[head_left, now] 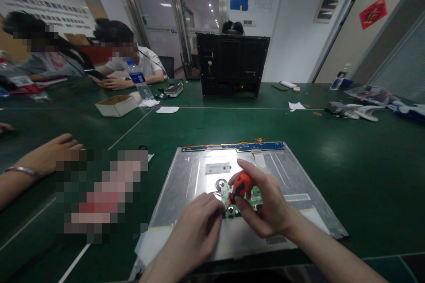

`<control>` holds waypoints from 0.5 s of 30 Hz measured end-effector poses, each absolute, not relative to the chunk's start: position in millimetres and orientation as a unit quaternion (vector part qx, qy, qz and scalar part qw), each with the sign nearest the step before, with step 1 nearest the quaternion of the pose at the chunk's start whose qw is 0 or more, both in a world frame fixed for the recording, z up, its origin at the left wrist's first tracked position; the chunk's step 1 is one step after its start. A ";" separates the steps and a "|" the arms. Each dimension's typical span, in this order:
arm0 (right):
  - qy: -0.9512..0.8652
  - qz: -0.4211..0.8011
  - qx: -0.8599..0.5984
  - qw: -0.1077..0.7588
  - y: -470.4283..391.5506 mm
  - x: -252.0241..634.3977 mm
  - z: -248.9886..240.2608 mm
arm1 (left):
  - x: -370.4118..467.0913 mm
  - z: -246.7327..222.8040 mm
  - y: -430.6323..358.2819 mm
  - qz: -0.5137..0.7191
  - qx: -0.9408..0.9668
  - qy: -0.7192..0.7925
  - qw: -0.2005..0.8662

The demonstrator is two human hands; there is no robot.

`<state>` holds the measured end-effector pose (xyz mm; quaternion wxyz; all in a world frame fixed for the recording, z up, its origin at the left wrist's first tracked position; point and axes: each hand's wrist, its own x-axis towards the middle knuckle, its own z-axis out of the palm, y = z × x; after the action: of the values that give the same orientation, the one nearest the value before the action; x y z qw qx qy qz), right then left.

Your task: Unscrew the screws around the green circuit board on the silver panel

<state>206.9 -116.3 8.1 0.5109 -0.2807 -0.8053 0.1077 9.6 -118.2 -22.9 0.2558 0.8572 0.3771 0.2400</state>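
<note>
A flat silver display panel (195, 177) lies on the green table, with a blue circuit strip (212, 147) along its far edge. Near its middle sits a small green circuit board (256, 194). My right hand (265, 203) is closed around the orange-and-black handle of a screwdriver (244, 181), tilted over the board. My left hand (199, 221) rests at the board's left edge, its fingers curled together by the screwdriver's lower end. Whatever those fingers hold is hidden.
A black panel housing (232, 66) stands upright at the back. An open white box (114, 105) and a water bottle (139, 82) stand back left. Another person's hand (53, 154) lies at left. Grey-white items (355, 110) lie far right.
</note>
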 end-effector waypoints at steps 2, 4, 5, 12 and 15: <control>-0.804 0.106 -0.286 0.511 -116.6 206.4 8.5 | 9.9 -21.3 -118.2 0.241 0.857 0.375 0.257; -0.801 0.101 -0.291 0.514 -116.3 205.7 7.0 | 10.0 -20.1 -118.3 0.241 0.857 0.375 0.257; -0.798 0.097 -0.292 0.518 -116.1 205.3 5.7 | 10.0 -19.8 -118.4 0.241 0.857 0.377 0.257; -0.788 0.062 -0.314 0.525 -114.7 204.7 0.9 | 9.1 -22.9 -117.9 0.244 0.860 0.372 0.252; -0.797 0.073 -0.297 0.522 -114.8 205.8 2.6 | 9.2 -23.3 -117.6 0.246 0.859 0.371 0.252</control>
<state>205.8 -114.8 2.6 0.5216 -0.2965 -0.7966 0.0735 9.2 -117.6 -23.3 0.2523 0.8593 0.3705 0.2463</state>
